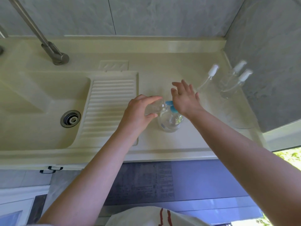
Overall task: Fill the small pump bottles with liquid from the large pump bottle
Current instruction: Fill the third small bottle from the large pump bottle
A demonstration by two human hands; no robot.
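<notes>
Filling is judged to be under way on one small bottle, with more bottles left to do.

Nearest, just on the near side of the large pump bottle (170,122), only bare worktop (162,147) is seen. The large pump bottle is stood upright on the worktop, to the right of the ribbed drain board (107,108). It is clear, and its blue pump head (171,106) is on top. How much liquid is left inside cannot be told.

Just to the left of the pump head, a small clear bottle (154,107) is gripped by the left hand (138,115). The fingers are curled round it from above and the thumb is tucked under it. It is tipped on its side, with its open mouth held right at the blue spout. No cap is seen on it. Whether any liquid is in it cannot be told, because it is blurred.

On top of the pump head, the right hand (185,98) is laid with its palm down. Its fingers are straight and spread, gripping nothing, so a push on the pump is judged to be the step in hand.

Farther back and to the right of the large pump bottle, a loose white pump top (210,75) with its thin tube is lying on the worktop. It is judged to belong to the bottle in the left hand, so it is yet to be screwed back on.

Farthest, near the wall, two more small pump bottles (232,84) are stood close together with white tops on. They look empty, but it is hard to tell.
</notes>
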